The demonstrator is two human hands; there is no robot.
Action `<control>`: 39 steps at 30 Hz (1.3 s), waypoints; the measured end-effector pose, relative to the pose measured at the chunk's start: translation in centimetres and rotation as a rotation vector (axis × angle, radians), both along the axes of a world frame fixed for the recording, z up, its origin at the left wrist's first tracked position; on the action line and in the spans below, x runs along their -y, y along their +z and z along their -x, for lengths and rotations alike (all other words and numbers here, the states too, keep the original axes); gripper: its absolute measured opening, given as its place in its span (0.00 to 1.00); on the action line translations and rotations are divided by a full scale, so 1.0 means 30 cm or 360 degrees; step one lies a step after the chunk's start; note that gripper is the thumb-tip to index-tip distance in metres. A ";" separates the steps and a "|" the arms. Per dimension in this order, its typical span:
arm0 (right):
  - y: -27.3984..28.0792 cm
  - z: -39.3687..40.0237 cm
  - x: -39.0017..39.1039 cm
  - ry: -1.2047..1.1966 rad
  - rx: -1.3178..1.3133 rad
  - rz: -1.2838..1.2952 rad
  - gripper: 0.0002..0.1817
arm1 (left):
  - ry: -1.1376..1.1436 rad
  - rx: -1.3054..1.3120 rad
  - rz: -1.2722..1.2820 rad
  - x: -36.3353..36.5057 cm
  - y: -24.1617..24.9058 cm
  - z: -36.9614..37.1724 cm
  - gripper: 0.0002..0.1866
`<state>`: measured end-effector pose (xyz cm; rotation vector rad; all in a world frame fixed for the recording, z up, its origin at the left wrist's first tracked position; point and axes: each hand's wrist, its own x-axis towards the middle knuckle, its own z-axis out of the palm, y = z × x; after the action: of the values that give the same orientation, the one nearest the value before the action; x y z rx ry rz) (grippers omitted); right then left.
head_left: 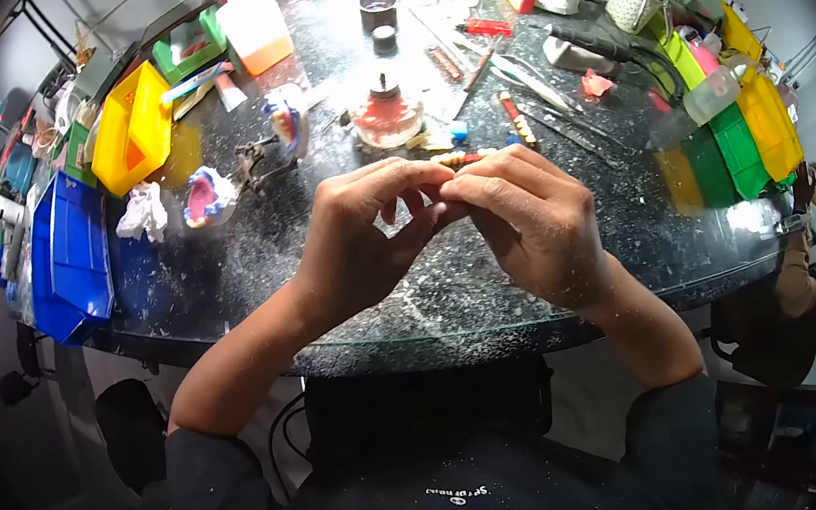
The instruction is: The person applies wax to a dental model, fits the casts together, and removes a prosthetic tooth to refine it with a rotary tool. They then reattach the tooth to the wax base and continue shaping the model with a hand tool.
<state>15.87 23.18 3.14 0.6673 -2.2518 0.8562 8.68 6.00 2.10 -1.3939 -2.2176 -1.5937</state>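
Both hands meet fingertip to fingertip above the middle of the dark, dust-covered table [434, 302]. My left hand [374, 219] has its fingers bent and pinched toward the thumb. My right hand [529, 216] is closed in the same way, its fingertips touching those of the left. Whatever lies between the fingertips is hidden or too small to name. Just beyond the fingers is a strip of red and yellow pieces [462, 158]. A pink dental model [388, 119] on a clear base stands farther back, with a small blue piece [458, 130] near it.
At the left are a blue bin [71, 258], a yellow bin [130, 130], a white lump [142, 213] and a pink-and-blue mould [207, 195]. Slim tools [535, 84] lie back right. Green [738, 149] and yellow bins [770, 125] stand right, near a clear bottle [714, 95]. Another person's arm [795, 276] shows far right.
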 end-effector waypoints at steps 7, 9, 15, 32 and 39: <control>-0.097 -0.015 -0.052 -0.0022 0.0282 0.0171 0.06 | -0.0073 0.0199 0.0138 -0.034 -0.091 0.002 0.08; -0.103 -0.010 -0.038 -0.0030 0.0252 0.0207 0.06 | -0.0024 0.0273 0.0177 -0.025 -0.092 0.002 0.07; -0.113 0.019 -0.059 -0.0024 0.0209 0.0204 0.13 | -0.0038 0.0507 0.0121 -0.014 -0.101 0.016 0.07; -0.005 0.390 -0.611 -0.0931 -0.0097 -0.0384 0.12 | -0.0163 0.1391 -0.0539 0.040 -0.083 0.081 0.10; 0.093 0.136 -0.148 -0.0027 0.0084 -0.0229 0.13 | -0.0495 0.1920 -0.0858 0.014 -0.114 0.061 0.11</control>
<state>11.80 27.60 5.91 0.6967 -2.3800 0.7157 6.85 5.57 -1.34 -0.6431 -1.5781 -3.4251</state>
